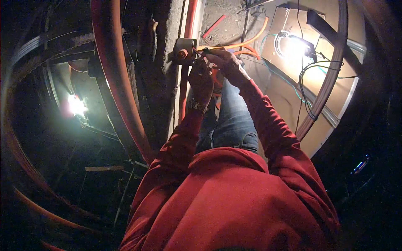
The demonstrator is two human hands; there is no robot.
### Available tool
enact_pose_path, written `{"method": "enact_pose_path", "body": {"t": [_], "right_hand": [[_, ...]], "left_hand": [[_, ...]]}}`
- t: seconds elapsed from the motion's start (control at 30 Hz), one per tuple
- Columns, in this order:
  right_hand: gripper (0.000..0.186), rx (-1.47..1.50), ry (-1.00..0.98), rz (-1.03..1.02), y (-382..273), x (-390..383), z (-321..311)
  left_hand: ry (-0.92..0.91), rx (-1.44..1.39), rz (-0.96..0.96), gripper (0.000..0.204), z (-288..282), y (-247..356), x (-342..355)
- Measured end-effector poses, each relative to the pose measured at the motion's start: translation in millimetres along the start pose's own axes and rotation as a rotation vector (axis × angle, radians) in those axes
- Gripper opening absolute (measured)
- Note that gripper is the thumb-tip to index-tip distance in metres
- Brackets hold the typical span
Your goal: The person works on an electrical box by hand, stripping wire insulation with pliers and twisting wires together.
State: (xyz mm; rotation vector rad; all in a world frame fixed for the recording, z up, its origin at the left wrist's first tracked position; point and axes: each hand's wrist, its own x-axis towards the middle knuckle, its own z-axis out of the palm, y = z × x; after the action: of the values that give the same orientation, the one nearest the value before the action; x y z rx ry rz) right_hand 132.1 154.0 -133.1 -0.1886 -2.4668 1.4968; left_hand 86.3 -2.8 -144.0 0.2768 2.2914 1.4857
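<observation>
A small junction box [184,45] with a round orange port on its front is fixed along a beam, with a red conduit [193,19] running above and below it. Thin dark electrical wires [197,52] come out of its right side. My right hand [228,63] pinches at these wires, where a small green bit shows at the fingertips. Just below, my left hand [201,81] is in shadow, its fingers closed and meeting the right fingertips. What lies between the left fingers is hidden.
Orange flexible conduit [255,37] curves behind my hands, and a short red tube piece [214,26] lies beyond. A bright work lamp [295,48] with black cables glows at the right, near a wooden beam [328,83]. Another lamp [77,105] shines at left, past a thick reddish beam [115,62].
</observation>
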Motion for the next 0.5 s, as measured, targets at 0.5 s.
{"method": "enact_pose_path", "body": {"t": [0.5], "right_hand": [[0.037,0.371,-0.127,0.628,-11.7,3.6,-10.9]], "left_hand": [[-0.003,0.273,0.092,0.034,-6.7,32.3,-6.4]]}}
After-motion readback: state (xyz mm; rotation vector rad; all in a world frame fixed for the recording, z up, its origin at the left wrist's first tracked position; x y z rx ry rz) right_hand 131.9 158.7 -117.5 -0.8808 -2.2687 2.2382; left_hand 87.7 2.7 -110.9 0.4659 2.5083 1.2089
